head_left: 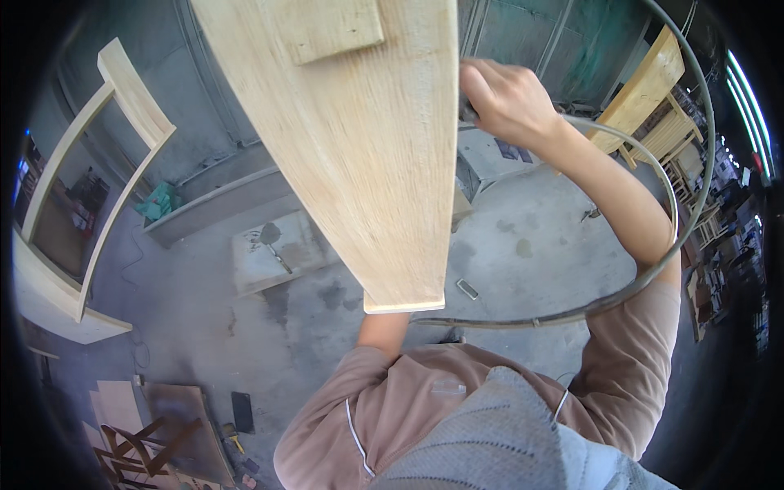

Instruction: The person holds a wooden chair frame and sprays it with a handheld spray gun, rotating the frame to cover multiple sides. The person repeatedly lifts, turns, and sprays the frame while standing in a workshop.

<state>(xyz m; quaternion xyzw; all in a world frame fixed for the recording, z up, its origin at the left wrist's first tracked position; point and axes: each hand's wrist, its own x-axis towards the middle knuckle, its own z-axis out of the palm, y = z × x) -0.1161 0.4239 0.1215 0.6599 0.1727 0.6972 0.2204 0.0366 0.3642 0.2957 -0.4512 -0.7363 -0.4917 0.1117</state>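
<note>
A long, pale wooden board (376,163) rises in front of me, its near end low in the middle of the view. A smaller wooden block (335,28) lies against its upper face. My right hand (510,102) is closed beside the board's right edge. Something dark shows at its fingers, mostly hidden, and I cannot make out what it is. From near that wrist a thin pale hose (629,135) curves back toward my upper arm. My left forearm (384,331) goes under the board's near end, which hides the left hand.
A thick dark hose (709,122) loops round my right arm and across my front. At left stands a curved wooden frame (122,196). A flat panel (282,253) lies on the floor, with a brown wooden frame (143,449) lower left. More wooden pieces (645,86) stand far right.
</note>
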